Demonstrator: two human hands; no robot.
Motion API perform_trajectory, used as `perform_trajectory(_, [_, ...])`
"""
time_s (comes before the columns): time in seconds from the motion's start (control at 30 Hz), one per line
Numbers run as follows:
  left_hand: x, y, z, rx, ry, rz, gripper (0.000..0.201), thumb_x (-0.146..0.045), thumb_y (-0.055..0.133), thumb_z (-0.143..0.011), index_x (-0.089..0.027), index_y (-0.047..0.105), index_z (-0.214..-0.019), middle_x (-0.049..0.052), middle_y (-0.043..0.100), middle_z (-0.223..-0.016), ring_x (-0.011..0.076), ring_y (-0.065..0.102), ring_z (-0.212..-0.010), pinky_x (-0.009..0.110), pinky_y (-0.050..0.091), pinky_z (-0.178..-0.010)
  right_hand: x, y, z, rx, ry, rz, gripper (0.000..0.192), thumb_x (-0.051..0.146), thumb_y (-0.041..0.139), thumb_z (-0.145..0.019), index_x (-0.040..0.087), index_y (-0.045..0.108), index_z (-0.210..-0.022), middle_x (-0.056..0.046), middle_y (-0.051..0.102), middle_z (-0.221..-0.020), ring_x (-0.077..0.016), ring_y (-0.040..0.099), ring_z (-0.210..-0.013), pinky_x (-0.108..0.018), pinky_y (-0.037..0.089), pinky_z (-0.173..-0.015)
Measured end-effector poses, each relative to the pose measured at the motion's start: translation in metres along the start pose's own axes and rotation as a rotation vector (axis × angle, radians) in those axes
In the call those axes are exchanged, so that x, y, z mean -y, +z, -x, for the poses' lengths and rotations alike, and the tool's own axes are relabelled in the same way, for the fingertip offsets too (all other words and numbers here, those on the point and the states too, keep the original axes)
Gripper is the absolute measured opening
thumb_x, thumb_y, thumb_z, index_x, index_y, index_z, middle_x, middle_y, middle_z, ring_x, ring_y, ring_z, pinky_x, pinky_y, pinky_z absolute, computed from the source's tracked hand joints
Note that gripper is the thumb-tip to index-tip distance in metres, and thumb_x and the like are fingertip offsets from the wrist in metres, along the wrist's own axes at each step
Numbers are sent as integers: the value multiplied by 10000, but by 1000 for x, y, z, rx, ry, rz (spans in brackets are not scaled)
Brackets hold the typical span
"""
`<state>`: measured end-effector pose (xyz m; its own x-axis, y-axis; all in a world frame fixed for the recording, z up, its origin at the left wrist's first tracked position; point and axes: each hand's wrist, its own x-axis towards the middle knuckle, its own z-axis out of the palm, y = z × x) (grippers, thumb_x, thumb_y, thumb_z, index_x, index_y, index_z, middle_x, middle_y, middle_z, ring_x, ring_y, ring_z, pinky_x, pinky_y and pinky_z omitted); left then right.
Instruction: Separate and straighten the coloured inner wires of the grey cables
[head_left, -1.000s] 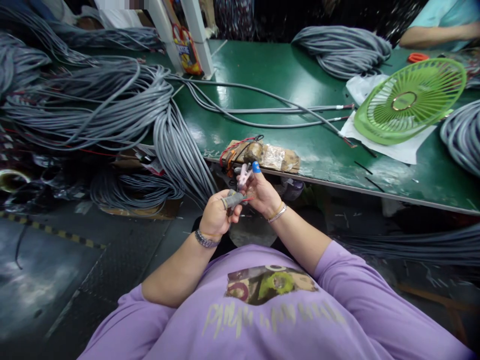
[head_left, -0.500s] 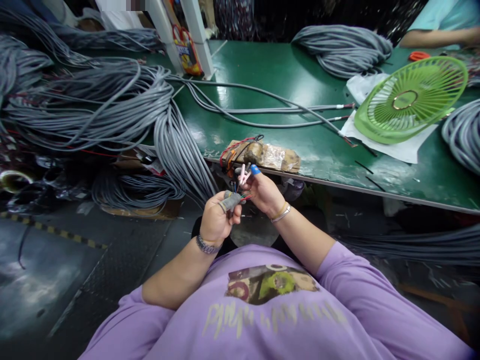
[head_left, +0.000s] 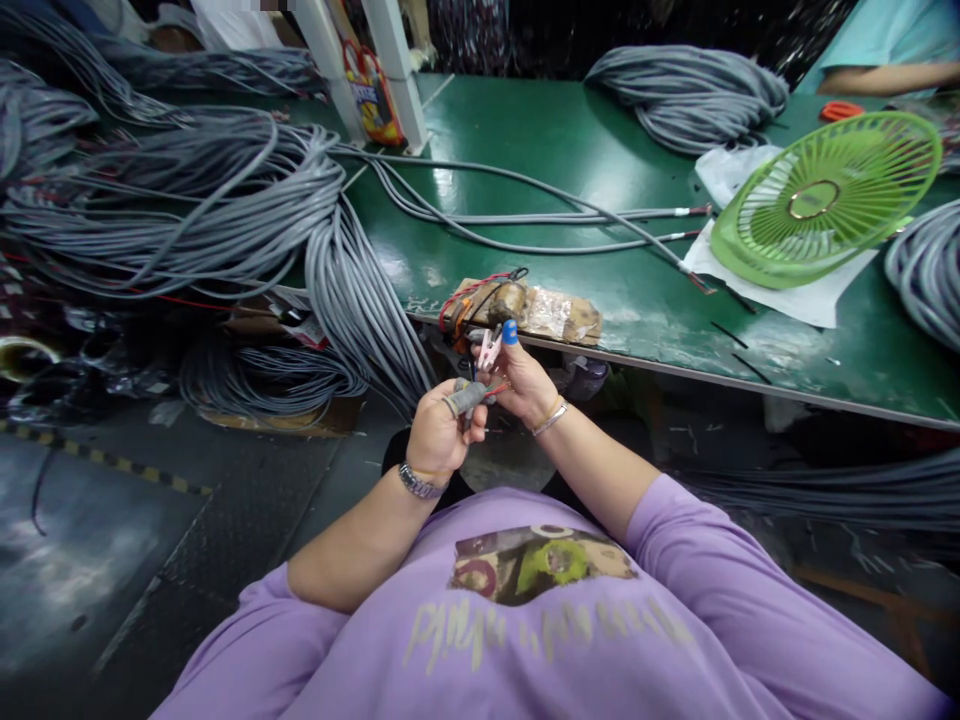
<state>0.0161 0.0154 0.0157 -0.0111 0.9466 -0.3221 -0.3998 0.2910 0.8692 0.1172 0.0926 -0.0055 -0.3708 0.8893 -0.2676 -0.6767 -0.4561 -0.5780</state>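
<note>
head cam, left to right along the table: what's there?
Big gray cable pile → taped block at the table's near edge → loose gray cables → gray coil at the back → green fan on white paper.

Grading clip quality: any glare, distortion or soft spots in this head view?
Head view: glare streaks on the green table; wide-angle bending curves the table edge; left hand, right hand and cable end look small, slightly soft; floor dim.

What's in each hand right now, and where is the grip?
The left hand grips a grey cable near its stripped end, fist closed around it. The right hand pinches the thin coloured wires sticking out of that end.
</note>
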Motion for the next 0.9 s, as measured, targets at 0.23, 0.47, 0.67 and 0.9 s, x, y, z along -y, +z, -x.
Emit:
perform_trajectory(0.23, [3,-3,6,3,9,-2,248,-332,729,-635,-160,552,-641,-26,564,-458,65,459,-313,142,265,-291,-2,-5,5,41,54,-30,555,717,470,-819,182,618,-810,-12,624,-706,-83,454,-519,-200,374,-463])
perform_trajectory(0.47, [3,-1,14,-49,111,30,237,-336,717,-665,-164,555,-664,-31,573,-470,61,467,-329,141,272,-304,3,-8,17,117,80,-32,372,532,519,-892,178,630,-857,-5,641,-747,-78,475,-546,-197,411,-501])
perform_trajectory(0.67, [1,2,9,-75,156,55,242,-325,709,-677,-169,526,-659,-34,577,-487,55,470,-346,144,267,-317,1,-10,17,77,26,31,304,469,624,-842,167,644,-862,7,634,-723,-71,493,-544,-193,415,-494])
perform_trajectory(0.9, [-1,4,3,-122,157,62,284,-342,729,-645,-176,498,-654,-44,563,-484,51,465,-348,144,259,-320,6,-1,16,-3,89,84,420,596,619,-797,178,639,-825,26,599,-662,-74,486,-530,-196,405,-496])
